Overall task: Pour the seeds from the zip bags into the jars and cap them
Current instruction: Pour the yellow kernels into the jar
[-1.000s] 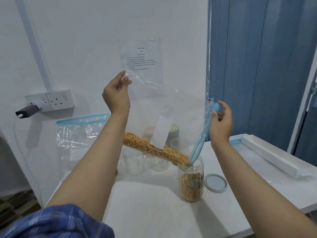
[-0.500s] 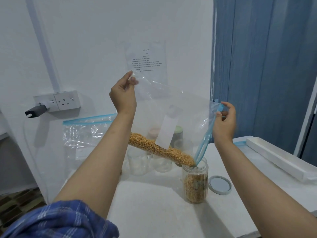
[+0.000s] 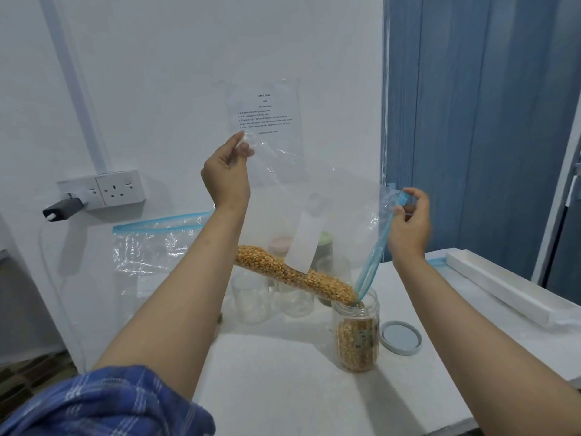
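I hold a large clear zip bag tilted over the table. My left hand pinches its raised bottom corner. My right hand pinches the blue zip edge at the mouth. Yellow seeds lie along the bag's lower fold and run down into an open clear jar, which is well over half full. The bag's mouth dips into the jar's opening. The jar's grey lid lies flat on the table just right of it.
Two clear jars stand behind the bag, with capped pink and green jars partly hidden behind it. Another clear zip bag leans against the wall at left. A long white box lies at right. A wall socket sits at left.
The bag stays tilted and seeds keep sliding toward its mouth. The jar's seed level has risen slightly. Both hands hold their grips.
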The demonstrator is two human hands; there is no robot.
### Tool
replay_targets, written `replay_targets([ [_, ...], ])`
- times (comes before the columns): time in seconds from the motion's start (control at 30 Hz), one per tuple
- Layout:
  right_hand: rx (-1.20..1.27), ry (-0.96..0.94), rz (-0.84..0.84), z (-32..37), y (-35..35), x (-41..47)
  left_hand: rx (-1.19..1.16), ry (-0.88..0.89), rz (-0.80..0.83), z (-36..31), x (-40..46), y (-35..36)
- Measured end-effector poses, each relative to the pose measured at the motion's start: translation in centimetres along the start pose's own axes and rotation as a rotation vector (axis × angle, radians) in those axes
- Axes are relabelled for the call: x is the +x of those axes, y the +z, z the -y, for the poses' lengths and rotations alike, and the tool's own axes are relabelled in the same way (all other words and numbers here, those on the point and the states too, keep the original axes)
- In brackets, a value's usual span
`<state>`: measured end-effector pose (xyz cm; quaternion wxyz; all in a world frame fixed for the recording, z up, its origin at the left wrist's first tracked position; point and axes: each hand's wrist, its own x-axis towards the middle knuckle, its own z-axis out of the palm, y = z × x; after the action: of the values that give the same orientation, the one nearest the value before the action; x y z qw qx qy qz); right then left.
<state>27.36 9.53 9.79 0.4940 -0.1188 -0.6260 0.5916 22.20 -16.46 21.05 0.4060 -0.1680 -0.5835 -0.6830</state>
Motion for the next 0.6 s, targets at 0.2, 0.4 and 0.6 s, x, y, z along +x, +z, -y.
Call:
replay_targets([
  [0.2, -0.020, -0.003, -0.017, 0.08, -0.07, 0.13, -0.003, 0.000, -0.001, 0.06, 0.15, 0.13],
  [0.4, -0.038, 0.002, -0.014, -0.14, -0.11, 0.40, -0.011, -0.002, 0.010, -0.20, 0.23, 0.38],
  [0.6, -0.035, 0.015, -0.020, -0.38, -0.33, 0.35, 0.000, 0.012, 0.011, -0.35, 0.24, 0.52],
])
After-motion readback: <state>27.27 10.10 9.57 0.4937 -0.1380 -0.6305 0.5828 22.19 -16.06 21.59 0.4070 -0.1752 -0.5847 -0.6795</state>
